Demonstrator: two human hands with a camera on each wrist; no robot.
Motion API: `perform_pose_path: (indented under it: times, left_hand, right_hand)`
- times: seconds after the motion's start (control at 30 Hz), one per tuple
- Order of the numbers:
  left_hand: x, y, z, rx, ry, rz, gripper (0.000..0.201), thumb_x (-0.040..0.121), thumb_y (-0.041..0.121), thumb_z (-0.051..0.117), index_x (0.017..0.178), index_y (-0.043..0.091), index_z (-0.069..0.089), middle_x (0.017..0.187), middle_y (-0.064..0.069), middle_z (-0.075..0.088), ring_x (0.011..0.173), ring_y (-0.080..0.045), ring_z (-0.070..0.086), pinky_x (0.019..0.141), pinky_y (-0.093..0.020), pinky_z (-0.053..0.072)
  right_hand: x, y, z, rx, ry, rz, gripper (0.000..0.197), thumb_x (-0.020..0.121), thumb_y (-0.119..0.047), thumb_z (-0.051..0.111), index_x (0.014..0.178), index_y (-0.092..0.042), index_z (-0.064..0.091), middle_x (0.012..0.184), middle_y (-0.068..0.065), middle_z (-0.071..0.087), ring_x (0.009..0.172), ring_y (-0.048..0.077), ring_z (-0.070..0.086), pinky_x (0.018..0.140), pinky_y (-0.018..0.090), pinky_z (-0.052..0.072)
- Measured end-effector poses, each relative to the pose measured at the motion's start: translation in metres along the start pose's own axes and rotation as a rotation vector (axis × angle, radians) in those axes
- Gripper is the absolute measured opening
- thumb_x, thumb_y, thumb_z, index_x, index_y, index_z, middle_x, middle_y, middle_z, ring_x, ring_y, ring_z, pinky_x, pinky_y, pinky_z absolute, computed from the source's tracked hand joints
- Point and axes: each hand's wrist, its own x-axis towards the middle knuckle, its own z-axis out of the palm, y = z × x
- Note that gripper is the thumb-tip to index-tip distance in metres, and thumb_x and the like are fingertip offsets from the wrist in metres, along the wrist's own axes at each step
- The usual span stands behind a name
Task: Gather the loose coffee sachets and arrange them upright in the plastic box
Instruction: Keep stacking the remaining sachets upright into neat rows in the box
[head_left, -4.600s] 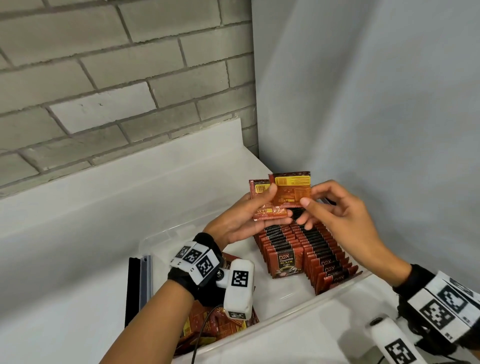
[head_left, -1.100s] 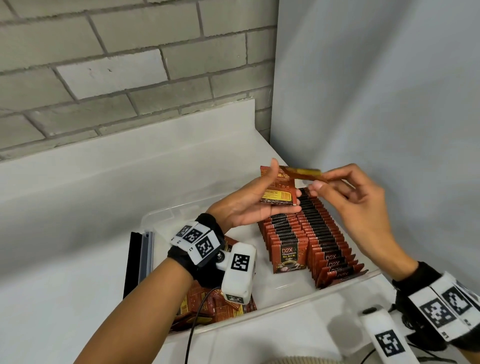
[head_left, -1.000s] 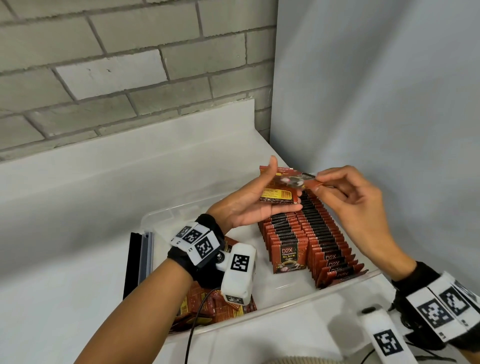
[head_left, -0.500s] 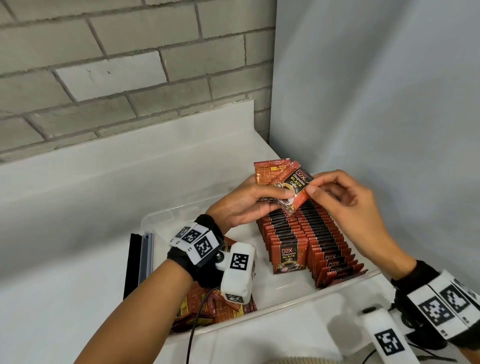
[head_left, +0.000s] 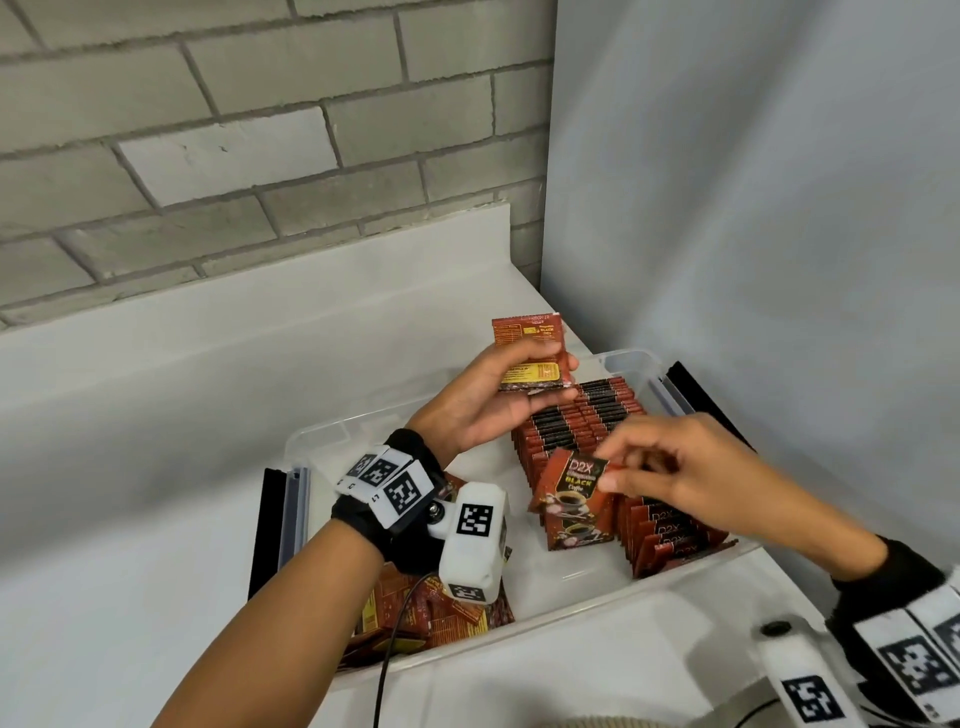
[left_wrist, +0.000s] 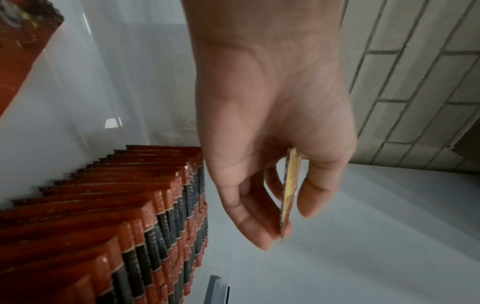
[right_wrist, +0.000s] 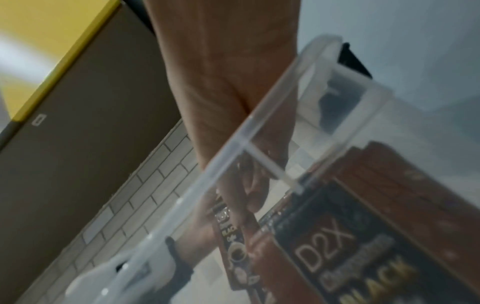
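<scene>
White counter — right hand pinches sachet, left hand clamps sachets.

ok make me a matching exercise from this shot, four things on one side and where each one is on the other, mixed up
Things:
1. single red D2X coffee sachet
2. small stack of red-and-yellow sachets
3. loose heap of red sachets
4. upright rows of red-and-black sachets

Places:
A. lying jumbled in the near-left corner of the clear plastic box
B. pinched in the right hand at the front of a row
C. standing along the right side of the box
D. held in the left hand above the rows

Pairs: 1-B, 2-D, 3-A, 4-C
</scene>
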Motion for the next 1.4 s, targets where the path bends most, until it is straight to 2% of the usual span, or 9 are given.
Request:
perform_pose_path:
  times: [0.13, 0.2, 0.3, 0.47, 0.87, 1.0, 1.13, 1.23, 1.4]
  left_hand:
    - [-0.001, 0.001, 0.002, 0.024, -0.005, 0.013, 0.016, 0.087, -0.003, 0.050, 0.083, 0.005, 0.062, 0.078, -0.009, 0.067, 0.071, -0.015, 0.065, 0.073, -0.031, 0.057]
    - [-0.001, 0.001, 0.003, 0.046, -0.004, 0.016, 0.015, 0.087, -0.004, 0.049, 0.086, 0.006, 0.061, 0.079, -0.008, 0.067, 0.072, -0.014, 0.065, 0.073, -0.030, 0.057]
    - [-0.001, 0.001, 0.004, 0.091, -0.001, 0.019, 0.015, 0.089, -0.005, 0.049, 0.088, 0.006, 0.060, 0.079, -0.007, 0.069, 0.076, -0.013, 0.067, 0.074, -0.028, 0.057]
    - [-0.002, 0.001, 0.006, 0.128, -0.001, 0.020, 0.016, 0.091, -0.006, 0.050, 0.092, 0.006, 0.060, 0.081, -0.006, 0.070, 0.080, -0.014, 0.068, 0.075, -0.027, 0.057]
    - [-0.002, 0.000, 0.005, 0.164, -0.024, 0.037, 0.015, 0.090, -0.005, 0.052, 0.091, 0.005, 0.063, 0.084, -0.006, 0.071, 0.083, -0.016, 0.067, 0.078, -0.027, 0.054]
    - [-0.002, -0.001, 0.004, 0.146, -0.046, 0.034, 0.016, 0.090, -0.005, 0.052, 0.091, 0.005, 0.063, 0.085, -0.006, 0.070, 0.082, -0.015, 0.067, 0.077, -0.028, 0.055]
    - [-0.004, -0.003, 0.004, 0.122, -0.097, 0.029, 0.015, 0.090, -0.003, 0.053, 0.094, 0.007, 0.065, 0.090, -0.007, 0.070, 0.087, -0.018, 0.066, 0.080, -0.029, 0.055]
    - [-0.004, -0.006, 0.007, 0.132, -0.133, 0.004, 0.015, 0.088, 0.001, 0.055, 0.097, 0.007, 0.065, 0.093, -0.006, 0.070, 0.090, -0.018, 0.067, 0.085, -0.029, 0.055]
    - [-0.005, -0.012, 0.010, 0.292, -0.222, -0.054, 0.025, 0.079, 0.014, 0.075, 0.102, 0.012, 0.066, 0.103, -0.007, 0.066, 0.105, -0.021, 0.061, 0.096, -0.033, 0.047]
  right_hand:
    - [-0.003, 0.005, 0.007, -0.274, -0.055, -0.109, 0.013, 0.082, -0.022, 0.074, 0.086, -0.030, 0.065, 0.083, -0.028, 0.052, 0.078, 0.003, 0.051, 0.066, 0.009, 0.037]
    - [-0.003, 0.005, 0.010, -0.342, -0.118, -0.101, 0.009, 0.085, -0.024, 0.071, 0.093, -0.026, 0.066, 0.079, -0.029, 0.047, 0.087, -0.009, 0.046, 0.071, 0.005, 0.034]
    - [-0.001, 0.002, 0.010, -0.390, -0.188, -0.087, 0.012, 0.088, -0.027, 0.066, 0.100, -0.025, 0.065, 0.086, -0.032, 0.041, 0.094, -0.023, 0.036, 0.075, -0.001, 0.028]
    - [0.001, 0.000, 0.010, -0.401, -0.234, -0.055, 0.013, 0.089, -0.026, 0.065, 0.102, -0.025, 0.063, 0.088, -0.033, 0.040, 0.095, -0.028, 0.032, 0.076, -0.002, 0.026]
    - [0.000, 0.003, 0.009, -0.243, -0.190, 0.004, 0.025, 0.078, -0.022, 0.078, 0.086, -0.033, 0.057, 0.084, -0.017, 0.052, 0.088, -0.002, 0.048, 0.074, 0.007, 0.038]
    - [0.003, -0.005, 0.003, 0.027, -0.011, 0.082, 0.027, 0.069, -0.035, 0.079, 0.090, -0.026, 0.065, 0.082, -0.005, 0.061, 0.074, 0.000, 0.054, 0.066, 0.013, 0.044]
    - [0.015, -0.005, 0.005, 0.295, 0.238, 0.151, 0.034, 0.070, -0.040, 0.072, 0.098, -0.024, 0.063, 0.081, -0.006, 0.065, 0.074, 0.004, 0.060, 0.073, 0.017, 0.051]
    - [0.019, -0.003, 0.009, 0.379, 0.294, 0.166, 0.035, 0.071, -0.038, 0.071, 0.100, -0.020, 0.064, 0.084, -0.002, 0.066, 0.080, 0.012, 0.064, 0.078, 0.021, 0.053]
    - [0.018, -0.004, 0.009, 0.444, 0.338, 0.097, 0.025, 0.077, -0.027, 0.069, 0.098, -0.015, 0.066, 0.083, 0.003, 0.066, 0.071, 0.009, 0.061, 0.062, 0.015, 0.048]
